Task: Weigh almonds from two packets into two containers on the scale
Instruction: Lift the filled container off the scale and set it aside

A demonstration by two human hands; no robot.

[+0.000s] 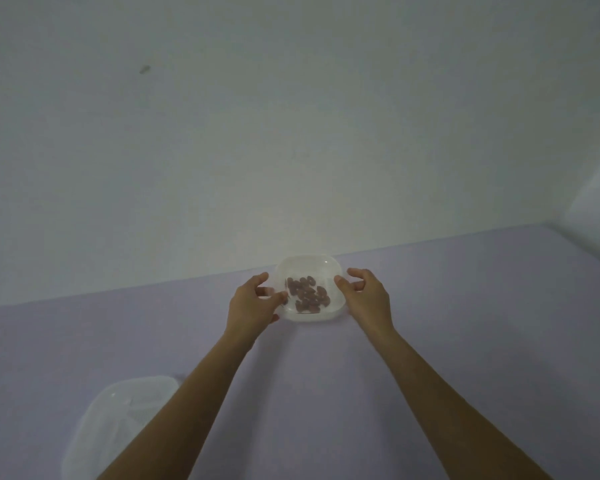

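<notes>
Lilac table [465,323] below a white wall [291,133]: a person's two bare forearms reach forward from the lower edge, nearly straight, converging on one clear plastic container [305,263] that stands on the table close to the wall. The left hand [253,303] is at the container's left side with its back toward the camera, fingers curled, one fingertip overlapping the left rim and the others spread just outside it. The right hand [364,296] mirrors it at the right side, thumb tip laid on the right rim and the remaining fingers bent loosely just beyond the wall of the container. Both hands thus clasp the container between them, well apart from each other, though how firmly they grip cannot be told through the soft focus. The container is squarish with rounded corners, upright and without a lid. Brown almonds [307,294] lie in a loose single layer on its floor, gathered toward the middle and right; they number roughly fifteen, too crowded for an exact count. A second container [118,410], also clear and squarish, sits at lower left near the camera, well apart from the first, partly covered by the left forearm; no contents can be made out in it. Count in view: two hands, two containers, one cluster of almonds. One small dark mark [144,69] shows high on the wall.
</notes>
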